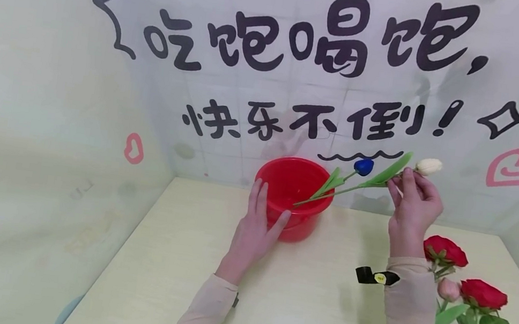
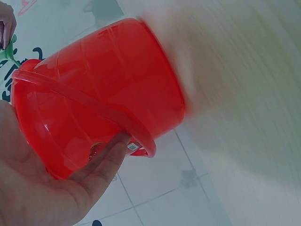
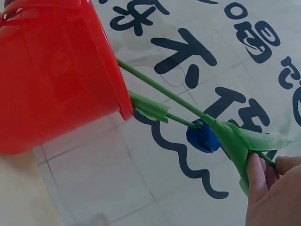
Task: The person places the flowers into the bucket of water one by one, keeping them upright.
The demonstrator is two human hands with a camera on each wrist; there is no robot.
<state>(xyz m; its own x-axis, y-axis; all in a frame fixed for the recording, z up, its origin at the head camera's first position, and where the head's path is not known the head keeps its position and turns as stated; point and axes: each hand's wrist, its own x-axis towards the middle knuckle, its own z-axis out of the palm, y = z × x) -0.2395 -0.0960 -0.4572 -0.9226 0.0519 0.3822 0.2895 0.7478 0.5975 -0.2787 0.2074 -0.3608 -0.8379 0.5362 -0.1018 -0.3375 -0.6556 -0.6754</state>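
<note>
A red plastic bucket (image 1: 292,225) stands on the table near the back wall. My left hand (image 1: 258,229) rests against its near left side, fingers extended and thumb spread apart; in the left wrist view the fingertips lie by the bucket's handle (image 2: 89,100). My right hand (image 1: 417,203) pinches the stem of a white artificial tulip (image 1: 429,166) just below the bloom. That tulip's long stem slants down left, its lower end inside the bucket. A blue tulip (image 1: 363,167) leans on the bucket's right rim, its leaf (image 3: 148,107) at the edge.
Red artificial roses (image 1: 483,294) and a pink bud (image 1: 449,289) lie on the table (image 1: 300,307) at the right, beside and partly behind the right forearm. A printed curtain (image 1: 267,98) with dark lettering hangs right behind the bucket. More curtain covers the left side.
</note>
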